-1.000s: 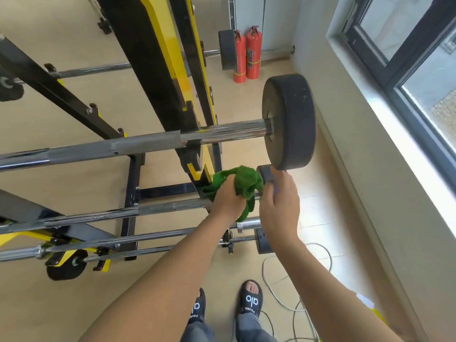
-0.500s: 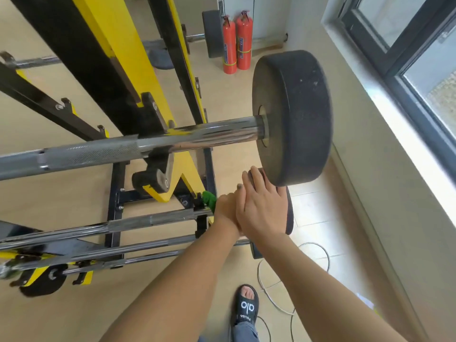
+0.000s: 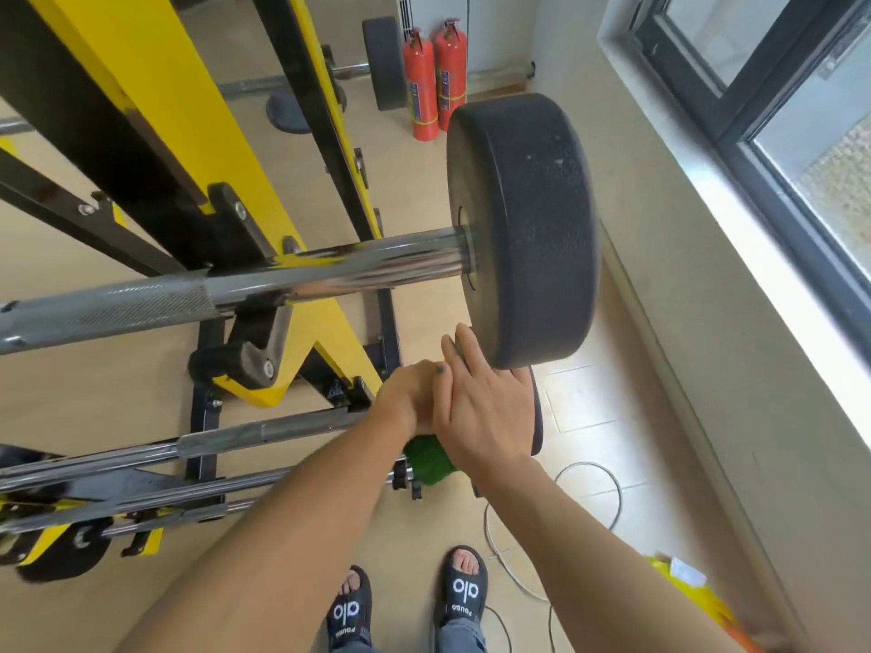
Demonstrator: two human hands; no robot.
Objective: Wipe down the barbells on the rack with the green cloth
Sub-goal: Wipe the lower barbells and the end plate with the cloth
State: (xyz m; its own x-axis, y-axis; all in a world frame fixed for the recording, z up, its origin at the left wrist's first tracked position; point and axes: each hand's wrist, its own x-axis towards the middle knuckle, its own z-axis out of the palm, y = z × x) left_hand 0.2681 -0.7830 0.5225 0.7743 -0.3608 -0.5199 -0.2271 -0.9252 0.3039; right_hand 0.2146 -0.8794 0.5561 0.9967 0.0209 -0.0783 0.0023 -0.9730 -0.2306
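Observation:
My left hand (image 3: 409,399) grips the green cloth (image 3: 428,460) at the right end of a lower chrome barbell (image 3: 264,433) on the rack; only a small patch of cloth shows below my hands. Right beside it, my right hand (image 3: 488,410) lies with straight fingers against that bar's small black plate (image 3: 536,417). Directly above both hands hangs the upper barbell (image 3: 330,271), chrome with a knurled section, carrying a large black plate (image 3: 528,228).
The yellow-and-black rack upright (image 3: 188,134) stands at left, with two more bars (image 3: 141,494) racked lower. Two red fire extinguishers (image 3: 433,82) stand at the back wall. Cables (image 3: 589,487) loop on the floor by my sandalled feet (image 3: 464,586). A wall and window sill (image 3: 754,238) run along the right.
The view has closed in on the upper plate. The cloth, bunched above my left hand a second ago, now shows only below my hands. My right hand's fingers have straightened over the small plate.

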